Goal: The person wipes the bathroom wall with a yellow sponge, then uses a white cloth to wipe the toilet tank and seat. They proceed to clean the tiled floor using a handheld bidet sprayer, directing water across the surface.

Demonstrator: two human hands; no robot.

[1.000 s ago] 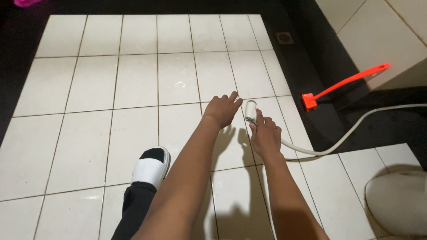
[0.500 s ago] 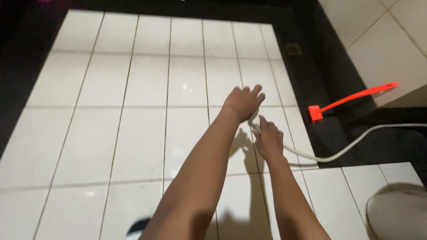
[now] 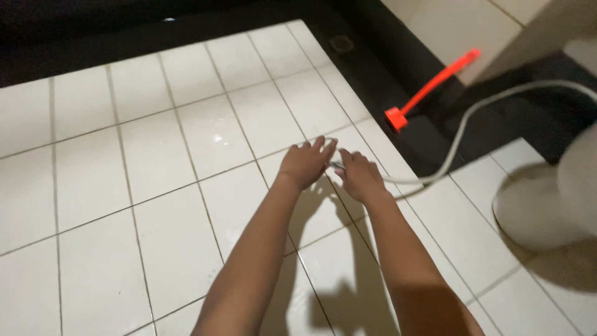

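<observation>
Both my arms reach out over a white tiled floor (image 3: 155,162). My right hand (image 3: 362,178) is closed over the spray head (image 3: 337,166) at the end of a pale hose (image 3: 463,127), and only the head's small grey tip shows. My left hand (image 3: 306,163) lies palm down just left of it, holding nothing. Its fingers are stretched out, their tips next to the spray tip. The hose runs from under my right hand to the right and curves up toward the wall.
An orange long-handled tool (image 3: 429,90) lies on the dark border strip (image 3: 385,74) at the upper right. A small floor drain (image 3: 342,43) sits further back on that strip. A white toilet base (image 3: 547,205) stands at the right edge.
The view has swung left and forward, and the foot in a sandal has left the frame. Both hands stay together at the spray head, and the left fingers have come closer to the right hand.
</observation>
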